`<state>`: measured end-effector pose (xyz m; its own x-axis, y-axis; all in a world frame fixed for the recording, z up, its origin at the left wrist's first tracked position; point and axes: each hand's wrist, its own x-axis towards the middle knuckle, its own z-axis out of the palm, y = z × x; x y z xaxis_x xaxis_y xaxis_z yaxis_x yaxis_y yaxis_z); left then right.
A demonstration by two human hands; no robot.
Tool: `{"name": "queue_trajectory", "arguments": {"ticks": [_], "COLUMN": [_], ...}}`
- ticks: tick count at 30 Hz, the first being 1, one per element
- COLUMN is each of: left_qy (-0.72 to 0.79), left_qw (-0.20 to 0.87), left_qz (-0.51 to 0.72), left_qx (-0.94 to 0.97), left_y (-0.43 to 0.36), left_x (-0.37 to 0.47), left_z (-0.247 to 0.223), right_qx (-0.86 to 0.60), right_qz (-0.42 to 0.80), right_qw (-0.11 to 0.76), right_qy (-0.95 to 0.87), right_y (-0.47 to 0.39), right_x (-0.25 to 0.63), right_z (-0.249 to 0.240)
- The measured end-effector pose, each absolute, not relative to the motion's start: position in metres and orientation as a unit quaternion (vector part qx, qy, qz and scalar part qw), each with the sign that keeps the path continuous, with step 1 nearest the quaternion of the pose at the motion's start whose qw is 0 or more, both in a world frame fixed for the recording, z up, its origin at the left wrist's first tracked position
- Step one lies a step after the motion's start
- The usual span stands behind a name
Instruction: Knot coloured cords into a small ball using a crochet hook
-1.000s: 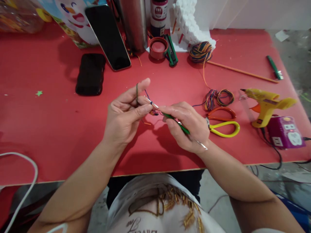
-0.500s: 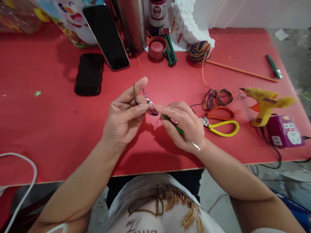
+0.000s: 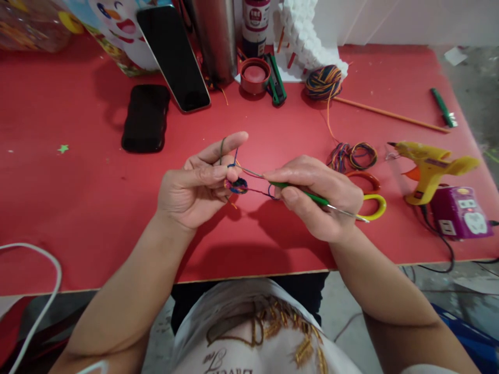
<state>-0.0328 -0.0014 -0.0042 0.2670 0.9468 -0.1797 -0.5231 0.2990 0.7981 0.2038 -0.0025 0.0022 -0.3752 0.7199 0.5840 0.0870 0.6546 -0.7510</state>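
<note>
I see the right hand (image 3: 325, 197) now farther right of the knotted yarn piece (image 3: 239, 185), fingers clamped on smooth green-handled metal hook (image 3: 317, 199), left hand (image 3: 193, 189) pinching the piece

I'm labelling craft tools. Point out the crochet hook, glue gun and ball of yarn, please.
Crochet hook (image 3: 317, 199), head view: its green handle.
Glue gun (image 3: 426, 163), head view: its yellow body.
Ball of yarn (image 3: 323, 83), head view: its wound middle.
</note>
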Motion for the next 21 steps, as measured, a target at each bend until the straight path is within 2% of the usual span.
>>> {"name": "queue_trajectory", "arguments": {"ticks": [4,7,12,21], "left_qy": [0.322,0.325,0.359,0.355], "left_qw": [0.748,0.744,0.683,0.617], "left_qz": [0.485,0.483,0.534,0.580], "left_qx": [0.320,0.327,0.347,0.396], "left_y": [0.001,0.001,-0.007,-0.018], "left_x": [-0.036,-0.035,-0.020,-0.004], "left_z": [-0.008,-0.008,-0.007,-0.008], "right_qx": [-0.307,-0.268,-0.262,-0.256], "right_qz": [0.370,0.426,0.531,0.583], "right_qw": [0.466,0.490,0.488,0.509], "right_qy": [-0.742,-0.712,-0.641,-0.579], "right_y": [-0.002,-0.001,-0.003,-0.008], "right_x": [0.212,0.212,0.204,0.195], "right_z": [0.001,-0.002,-0.007,-0.018]}}
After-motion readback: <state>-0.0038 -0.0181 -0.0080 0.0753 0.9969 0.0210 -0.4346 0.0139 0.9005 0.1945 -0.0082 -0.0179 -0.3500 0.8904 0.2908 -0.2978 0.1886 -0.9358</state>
